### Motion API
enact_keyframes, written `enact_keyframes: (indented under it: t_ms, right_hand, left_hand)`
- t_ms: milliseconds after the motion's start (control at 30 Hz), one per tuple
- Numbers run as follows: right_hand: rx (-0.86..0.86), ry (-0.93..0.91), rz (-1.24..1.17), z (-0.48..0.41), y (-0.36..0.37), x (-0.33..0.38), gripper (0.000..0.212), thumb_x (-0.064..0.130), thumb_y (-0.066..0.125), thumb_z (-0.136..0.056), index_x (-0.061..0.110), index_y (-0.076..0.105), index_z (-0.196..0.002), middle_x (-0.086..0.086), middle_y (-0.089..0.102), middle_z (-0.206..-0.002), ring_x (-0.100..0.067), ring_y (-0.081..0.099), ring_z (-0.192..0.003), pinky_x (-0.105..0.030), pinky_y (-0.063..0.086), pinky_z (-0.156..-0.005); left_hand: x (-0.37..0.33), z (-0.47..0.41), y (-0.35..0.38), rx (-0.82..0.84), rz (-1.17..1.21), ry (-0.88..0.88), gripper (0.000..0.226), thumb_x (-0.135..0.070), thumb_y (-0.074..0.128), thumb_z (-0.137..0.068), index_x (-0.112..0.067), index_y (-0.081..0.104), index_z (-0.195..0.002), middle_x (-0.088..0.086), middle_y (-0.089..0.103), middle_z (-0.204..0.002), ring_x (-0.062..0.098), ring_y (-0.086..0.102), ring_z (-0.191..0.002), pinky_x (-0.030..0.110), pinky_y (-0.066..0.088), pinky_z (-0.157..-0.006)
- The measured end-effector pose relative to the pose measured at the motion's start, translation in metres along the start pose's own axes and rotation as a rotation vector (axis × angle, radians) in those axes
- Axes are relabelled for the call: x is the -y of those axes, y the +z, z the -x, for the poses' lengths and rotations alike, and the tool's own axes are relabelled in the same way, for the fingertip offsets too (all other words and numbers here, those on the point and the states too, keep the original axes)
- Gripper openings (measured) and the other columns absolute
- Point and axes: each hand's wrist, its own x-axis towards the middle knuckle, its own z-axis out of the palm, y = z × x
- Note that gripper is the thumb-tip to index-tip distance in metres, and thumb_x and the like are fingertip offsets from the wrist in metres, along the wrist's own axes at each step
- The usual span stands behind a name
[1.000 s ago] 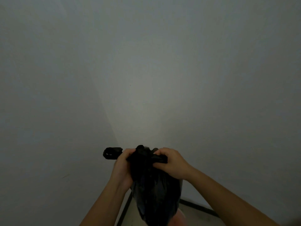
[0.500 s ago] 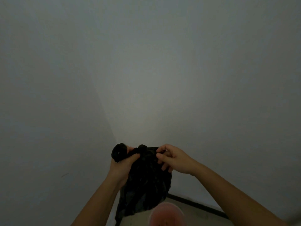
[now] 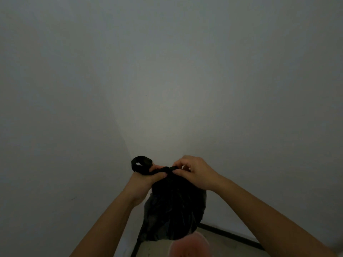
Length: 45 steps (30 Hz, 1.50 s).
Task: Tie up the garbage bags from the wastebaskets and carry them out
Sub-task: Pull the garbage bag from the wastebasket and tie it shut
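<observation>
Garbage bag (image 3: 174, 210), black, hung in the air btwn both hands, in front of a wall corner (image 3: 122, 138) and just above a pinkish round thing (image 3: 189, 245) at the bottom edge, prob. the wastebasket but too blurred to be sure. Step in hand looked like the tying: the bag's neck was gathered, w/ a twisted knot (image 3: 168, 169) already formed at the top and one strand sticking out to the left as a loop (image 3: 141, 164). Whether the knot was pulled tight couldn't be told. Next move prob. called for drawing the two ends apart w/ an even pull, w/o tearing the thin plastic, then shifting to a one-hand carry. Left hand (image 3: 146, 179) was clenched round the strand just left of the knot, fingers curled over it, loop poking out beyond the knuckles. Right hand (image 3: 196, 173) pinched the strand on the knot's right side w/ thumb and forefinger, other fingers bent; it held nothing else
</observation>
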Motion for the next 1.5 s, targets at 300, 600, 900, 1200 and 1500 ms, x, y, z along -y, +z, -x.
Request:
enact_keyframes:
  t_ms: [300, 600, 900, 1200, 1500]
  right_hand:
    - [0.008, 0.047, 0.259, 0.008, -0.031, -0.028, 0.017, 0.029, 0.065, -0.094, 0.015, 0.072, -0.102, -0.001, 0.066, -0.093, -0.016, 0.061, -0.083, -0.032, 0.051, -0.078]
    - [0.128, 0.217, -0.346, 0.014, 0.006, -0.024, 0.07, 0.067, 0.074, -0.074, 0.045, 0.046, -0.134, 0.02, 0.06, -0.127, 0.005, 0.058, -0.115, -0.014, 0.051, -0.089]
    - [-0.085, 0.181, -0.057, 0.007, 0.043, -0.032, 0.022, 0.019, 0.064, -0.091, 0.022, 0.07, -0.113, 0.002, 0.068, -0.106, -0.015, 0.064, -0.097, -0.013, 0.044, -0.078]
    - [0.225, 0.001, -0.277, 0.02, 0.15, 0.01, 0.014, 0.013, 0.062, -0.091, 0.024, 0.055, -0.095, 0.015, 0.053, -0.097, 0.004, 0.055, -0.091, -0.009, 0.042, -0.073]
    - [0.597, -0.328, -0.454, 0.082, 0.278, 0.178, 0.02, 0.016, 0.067, -0.084, 0.02, 0.05, -0.094, 0.006, 0.05, -0.098, 0.004, 0.052, -0.089, -0.008, 0.04, -0.072]
  left_hand:
    - [-0.001, -0.009, -0.015, -0.208, 0.098, -0.017, 0.017, 0.001, 0.069, -0.088, 0.0, 0.069, -0.071, 0.02, 0.073, -0.087, 0.034, 0.073, -0.095, 0.04, 0.062, -0.076]
    - [-0.035, -0.007, -0.007, -0.135, 0.124, 0.083, 0.037, 0.003, 0.065, -0.09, -0.013, 0.072, -0.058, 0.011, 0.073, -0.077, 0.031, 0.073, -0.093, 0.044, 0.059, -0.089]
    - [-0.039, 0.013, -0.019, -0.363, -0.008, 0.099, 0.012, -0.003, 0.064, -0.093, 0.0, 0.062, -0.081, 0.015, 0.066, -0.088, 0.029, 0.071, -0.094, 0.038, 0.062, -0.076]
    - [0.063, 0.152, -0.071, -0.758, -0.071, -0.378, 0.022, -0.032, 0.063, -0.096, -0.012, 0.064, -0.089, 0.008, 0.073, -0.097, 0.023, 0.067, -0.098, 0.038, 0.054, -0.074]
    - [0.081, 0.387, -0.109, -1.227, 0.05, -0.173, 0.023, -0.01, 0.076, -0.084, -0.029, 0.073, -0.095, 0.002, 0.075, -0.102, 0.02, 0.071, -0.098, 0.042, 0.056, -0.086]
